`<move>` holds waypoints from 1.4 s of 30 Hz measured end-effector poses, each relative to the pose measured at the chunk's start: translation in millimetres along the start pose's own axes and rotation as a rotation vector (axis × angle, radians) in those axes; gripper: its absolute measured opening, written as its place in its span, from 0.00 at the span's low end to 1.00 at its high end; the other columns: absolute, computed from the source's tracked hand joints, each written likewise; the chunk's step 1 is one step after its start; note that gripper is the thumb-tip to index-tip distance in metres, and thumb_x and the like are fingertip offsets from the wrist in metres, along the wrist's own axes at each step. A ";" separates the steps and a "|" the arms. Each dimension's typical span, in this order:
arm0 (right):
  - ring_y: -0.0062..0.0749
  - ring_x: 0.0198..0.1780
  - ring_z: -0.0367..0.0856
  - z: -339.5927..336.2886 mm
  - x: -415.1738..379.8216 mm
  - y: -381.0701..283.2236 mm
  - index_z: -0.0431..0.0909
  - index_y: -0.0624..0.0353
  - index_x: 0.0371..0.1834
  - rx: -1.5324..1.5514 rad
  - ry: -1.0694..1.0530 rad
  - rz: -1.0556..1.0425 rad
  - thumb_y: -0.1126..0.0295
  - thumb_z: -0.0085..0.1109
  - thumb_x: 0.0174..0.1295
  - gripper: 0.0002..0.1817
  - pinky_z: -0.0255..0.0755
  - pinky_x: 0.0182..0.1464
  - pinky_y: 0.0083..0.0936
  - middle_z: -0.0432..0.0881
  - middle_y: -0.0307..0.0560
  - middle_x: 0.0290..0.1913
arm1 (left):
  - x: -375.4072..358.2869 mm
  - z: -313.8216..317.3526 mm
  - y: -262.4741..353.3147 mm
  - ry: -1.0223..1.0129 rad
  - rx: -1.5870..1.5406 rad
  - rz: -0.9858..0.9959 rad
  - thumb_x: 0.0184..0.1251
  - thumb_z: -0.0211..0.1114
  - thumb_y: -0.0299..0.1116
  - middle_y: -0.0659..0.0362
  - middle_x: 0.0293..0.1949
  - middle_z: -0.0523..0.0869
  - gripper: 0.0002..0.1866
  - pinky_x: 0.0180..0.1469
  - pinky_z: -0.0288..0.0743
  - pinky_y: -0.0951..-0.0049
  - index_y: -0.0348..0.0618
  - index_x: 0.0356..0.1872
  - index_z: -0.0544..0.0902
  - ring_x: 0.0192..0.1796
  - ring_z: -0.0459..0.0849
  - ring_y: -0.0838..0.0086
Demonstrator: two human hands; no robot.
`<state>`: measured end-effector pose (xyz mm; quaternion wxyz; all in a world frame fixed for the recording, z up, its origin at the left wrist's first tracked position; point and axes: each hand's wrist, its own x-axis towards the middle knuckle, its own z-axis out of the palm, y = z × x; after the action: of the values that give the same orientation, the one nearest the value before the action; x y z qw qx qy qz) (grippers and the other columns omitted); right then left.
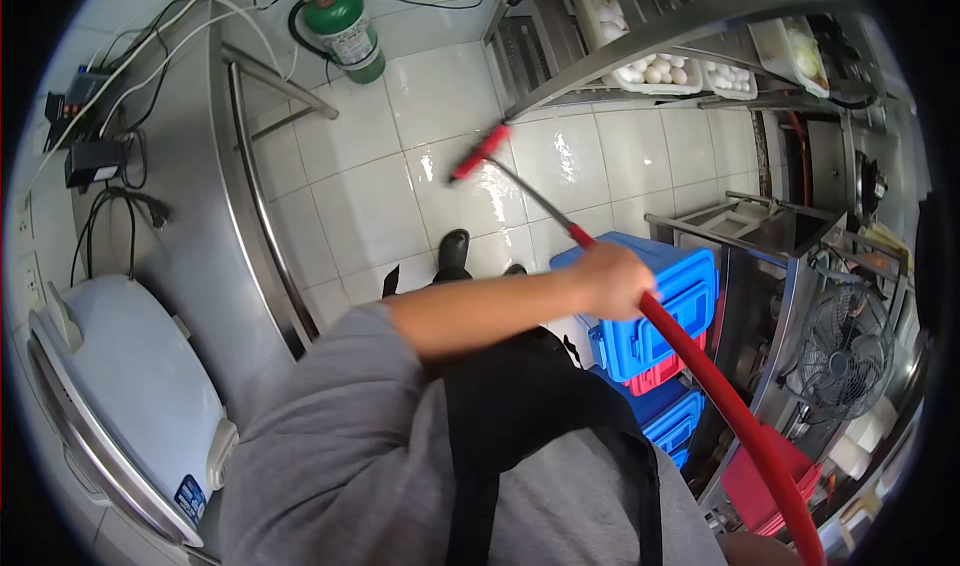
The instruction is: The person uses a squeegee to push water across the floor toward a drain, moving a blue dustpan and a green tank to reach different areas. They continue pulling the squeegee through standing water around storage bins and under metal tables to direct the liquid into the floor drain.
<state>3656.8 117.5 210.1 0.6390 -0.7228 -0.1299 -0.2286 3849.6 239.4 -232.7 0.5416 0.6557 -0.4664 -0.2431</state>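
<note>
My left hand (615, 281), slightly blurred, is closed around the red handle of a floor squeegee (715, 376). My left arm reaches across my body to the right. The squeegee's red head (482, 153), with a dark lower edge, is on or just above the wet white tile floor (440, 191), ahead of my black boots. From my grip the handle runs back to the lower right edge. A sliver of skin from my right arm or hand (757, 549) shows beside it; its fingers are hidden. Just beyond my left hand stand stacked blue bins (690, 266).
A steel table (185, 226) with cables and a pale-lidded appliance (140, 356) lines the left. A green fire extinguisher (345, 31) stands by the back wall. Steel shelving (640, 31) holds trays of eggs (655, 74). At right are a fan (838, 356) and a red container (765, 481).
</note>
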 end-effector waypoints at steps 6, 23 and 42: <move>0.21 0.22 0.64 -21.2 -38.1 160.3 0.59 0.45 0.15 0.052 0.035 -0.118 0.64 0.48 0.64 0.18 0.57 0.33 0.29 0.64 0.34 0.16 | 10.0 -101.3 -111.3 -0.006 0.378 -0.227 0.48 0.69 0.34 0.58 0.31 0.87 0.06 0.40 0.78 0.61 0.53 0.30 0.86 0.38 0.85 0.59; 0.16 0.16 0.65 -39.9 -59.7 23.1 0.75 0.50 0.28 0.244 -0.221 0.004 0.51 0.52 0.70 0.18 0.64 0.28 0.20 0.71 0.29 0.18 | -26.9 46.4 2.1 -0.084 0.075 0.039 0.62 0.65 0.42 0.53 0.17 0.76 0.19 0.31 0.69 0.55 0.45 0.16 0.72 0.25 0.78 0.52; 0.16 0.19 0.69 -40.0 22.8 49.3 0.80 0.52 0.49 0.108 -0.513 0.034 0.56 0.61 0.65 0.15 0.68 0.28 0.16 0.73 0.27 0.21 | 123.8 137.5 -14.6 0.621 -0.120 0.111 0.59 0.69 0.29 0.54 0.18 0.70 0.19 0.32 0.64 0.60 0.43 0.17 0.66 0.24 0.70 0.56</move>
<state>3693.5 68.4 182.0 0.6265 -0.7242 -0.2875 -0.0198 3796.6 64.2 -263.9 0.7081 0.6392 -0.2986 -0.0285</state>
